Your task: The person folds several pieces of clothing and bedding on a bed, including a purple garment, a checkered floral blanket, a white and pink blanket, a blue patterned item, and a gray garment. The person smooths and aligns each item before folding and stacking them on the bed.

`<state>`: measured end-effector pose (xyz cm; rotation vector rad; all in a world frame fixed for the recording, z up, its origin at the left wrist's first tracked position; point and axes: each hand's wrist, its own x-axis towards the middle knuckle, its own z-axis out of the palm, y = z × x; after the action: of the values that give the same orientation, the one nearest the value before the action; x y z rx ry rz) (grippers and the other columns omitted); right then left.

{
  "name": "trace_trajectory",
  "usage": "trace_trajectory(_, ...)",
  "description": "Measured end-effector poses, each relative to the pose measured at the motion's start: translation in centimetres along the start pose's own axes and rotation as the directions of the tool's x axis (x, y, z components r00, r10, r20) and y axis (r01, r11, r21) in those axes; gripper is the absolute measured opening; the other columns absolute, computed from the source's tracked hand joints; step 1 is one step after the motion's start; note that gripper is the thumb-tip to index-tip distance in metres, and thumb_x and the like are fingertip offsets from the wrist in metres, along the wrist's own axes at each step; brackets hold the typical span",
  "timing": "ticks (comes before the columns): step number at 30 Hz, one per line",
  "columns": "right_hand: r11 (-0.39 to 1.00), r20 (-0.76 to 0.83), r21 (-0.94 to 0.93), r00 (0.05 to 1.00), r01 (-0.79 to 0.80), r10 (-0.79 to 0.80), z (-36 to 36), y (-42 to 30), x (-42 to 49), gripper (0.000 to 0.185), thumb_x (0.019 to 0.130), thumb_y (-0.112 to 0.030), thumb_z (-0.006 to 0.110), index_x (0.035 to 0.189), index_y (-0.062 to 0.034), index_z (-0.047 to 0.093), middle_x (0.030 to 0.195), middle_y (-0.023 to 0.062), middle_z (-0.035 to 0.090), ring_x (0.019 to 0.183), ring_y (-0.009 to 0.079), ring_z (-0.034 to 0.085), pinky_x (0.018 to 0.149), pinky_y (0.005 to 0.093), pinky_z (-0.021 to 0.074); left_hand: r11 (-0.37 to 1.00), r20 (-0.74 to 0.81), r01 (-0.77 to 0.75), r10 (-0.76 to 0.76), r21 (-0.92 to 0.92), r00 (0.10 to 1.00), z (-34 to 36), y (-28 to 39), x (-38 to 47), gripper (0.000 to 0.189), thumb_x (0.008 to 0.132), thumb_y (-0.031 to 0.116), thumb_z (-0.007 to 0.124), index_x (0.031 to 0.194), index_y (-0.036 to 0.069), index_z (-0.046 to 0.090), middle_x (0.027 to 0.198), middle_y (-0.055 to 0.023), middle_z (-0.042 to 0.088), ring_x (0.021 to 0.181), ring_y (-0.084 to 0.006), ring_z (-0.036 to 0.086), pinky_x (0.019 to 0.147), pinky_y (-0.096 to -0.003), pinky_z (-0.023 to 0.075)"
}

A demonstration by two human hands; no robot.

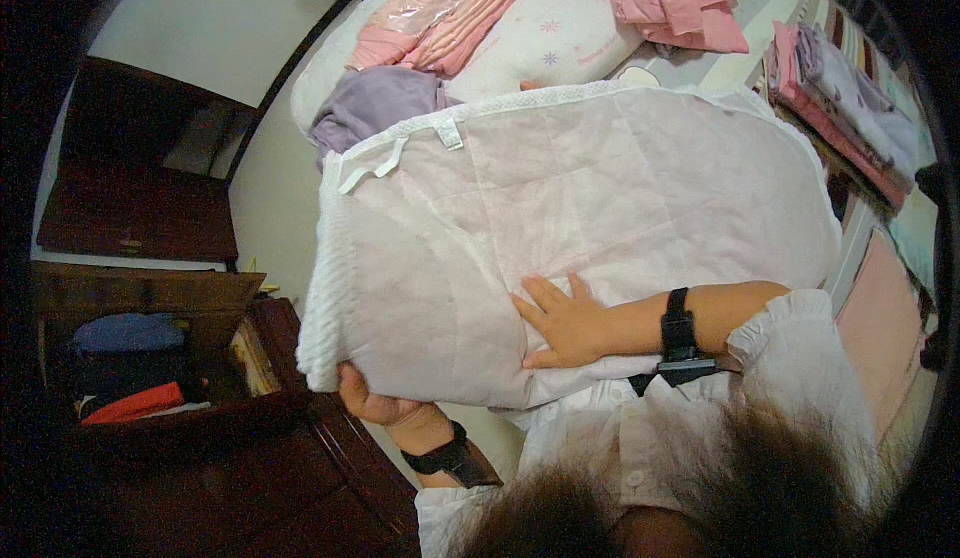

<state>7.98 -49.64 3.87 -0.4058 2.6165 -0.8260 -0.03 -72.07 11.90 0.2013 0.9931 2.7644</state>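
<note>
A folded white fabric piece with a thin, faintly pink lining and a textured knit border spreads before me. A small sewn tag and a loose white ribbon show near its far left edge. My left hand grips its near left corner, the fingers partly hidden beneath. My right hand lies flat on the lining with its fingers apart. A fingertip-like shape peeks over the far edge; whose it is I cannot tell.
Beyond lie a purple cloth, a pink pleated textile, a white pillow-like bundle and pink folded fabric. A stack of folded textiles is at right. Dark wooden furniture with an open shelf stands left.
</note>
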Motion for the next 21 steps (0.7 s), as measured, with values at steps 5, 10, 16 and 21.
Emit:
trace_trajectory(5,0.996,0.034,-0.050,0.997,0.072,-0.070,0.6,0.6,-1.1,0.093,0.080,-0.060,0.050,0.141,0.0002,0.015,0.145,0.0289,0.011,0.136,0.0407,0.011,0.102,0.0639,0.0133,0.970,-0.013,-0.063,0.068,0.234,0.998,0.5,-1.0,-0.9,0.053,0.085,0.027,0.049,0.131,0.003,0.042,0.128,-0.0173,0.048,0.114,-0.0338,0.050,0.093,-0.0454,0.0448)
trace_trajectory(10,0.993,0.084,-0.011,0.990,0.114,-0.113,1.0,1.0,-3.6,0.091,0.081,-0.059,0.050,0.143,-0.0034,0.012,0.147,0.0252,0.009,0.136,0.0378,0.013,0.102,0.0628,0.0162,0.956,0.097,-0.011,-0.018,0.292,0.995,3.0,-0.9,-1.0,0.046,0.085,0.022,0.051,0.126,0.002,0.048,0.124,-0.0158,0.052,0.110,-0.0326,0.053,0.093,-0.0445,0.0445)
trace_trajectory(16,0.925,0.099,0.249,0.943,0.286,-0.319,1.7,3.2,-2.4,0.087,0.075,-0.060,0.058,0.140,-0.0099,0.029,0.145,0.0181,0.025,0.132,0.0366,0.024,0.107,0.0507,0.0195,0.840,0.164,0.221,-0.341,0.495,0.926,9.4,-6.6,-2.0,0.065,0.084,0.015,0.059,0.139,0.003,0.027,0.142,-0.0111,0.031,0.128,-0.0215,0.036,0.107,-0.0328,0.0278)
trace_trajectory(21,0.580,-0.048,0.799,0.979,0.158,-0.200,-3.6,9.2,-5.9,0.034,0.086,-0.020,0.060,0.115,-0.0038,0.057,0.118,0.0103,0.056,0.106,0.0192,0.051,0.098,0.0317,0.0373,0.597,0.680,-0.357,-0.496,0.719,0.540,10.9,-10.6,-2.3,0.044,0.070,0.021,0.067,0.107,0.001,0.055,0.145,-0.0241,0.024,0.133,-0.0411,0.023,0.108,-0.0448,0.0187)
